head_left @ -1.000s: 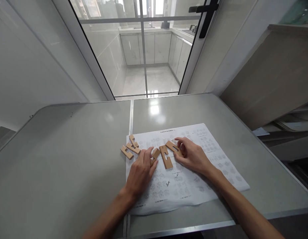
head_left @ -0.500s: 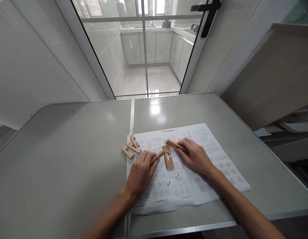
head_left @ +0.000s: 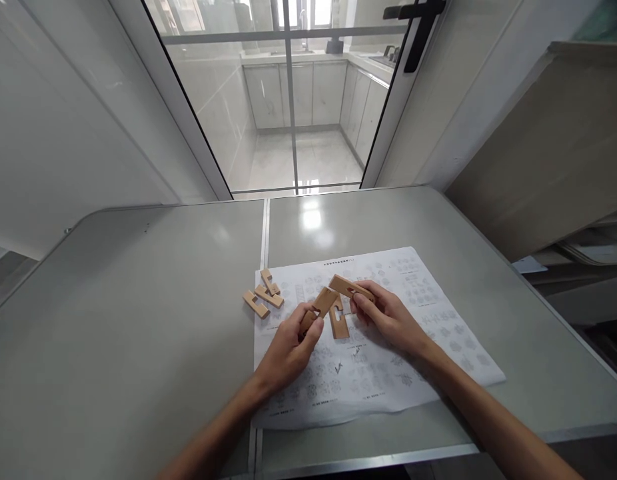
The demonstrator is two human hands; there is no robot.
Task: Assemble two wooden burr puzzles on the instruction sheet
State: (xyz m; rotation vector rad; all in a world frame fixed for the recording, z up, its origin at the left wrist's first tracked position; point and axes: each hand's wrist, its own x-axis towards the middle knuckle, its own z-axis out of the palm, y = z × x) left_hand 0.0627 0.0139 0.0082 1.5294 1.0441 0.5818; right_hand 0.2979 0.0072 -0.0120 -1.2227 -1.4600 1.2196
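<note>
My left hand [head_left: 292,343] is closed on a notched wooden puzzle piece [head_left: 324,301], pinched between thumb and fingers and tilted up to the right. In my right hand [head_left: 388,315] is another wooden puzzle piece [head_left: 344,285], its free end pointing left. The tips of the two held pieces come close together; whether they touch I cannot tell. Below them a third notched piece [head_left: 341,328] lies on the printed sheet [head_left: 378,393], partly covered. Several more notched pieces [head_left: 256,305] lie in a loose group at the sheet's left edge, left of my left hand.
The sheet, with rows of small printed drawings, lies on a grey table [head_left: 138,320] with a metal seam. Beyond the table's far edge stands a glass door [head_left: 268,153] with a black handle [head_left: 418,33]. Cardboard [head_left: 553,153] leans at the right.
Both held pieces have been lifted and turned so that broader faces show. My left hand has rolled, bringing its thumb into view. The pieces on the sheet stay put.
</note>
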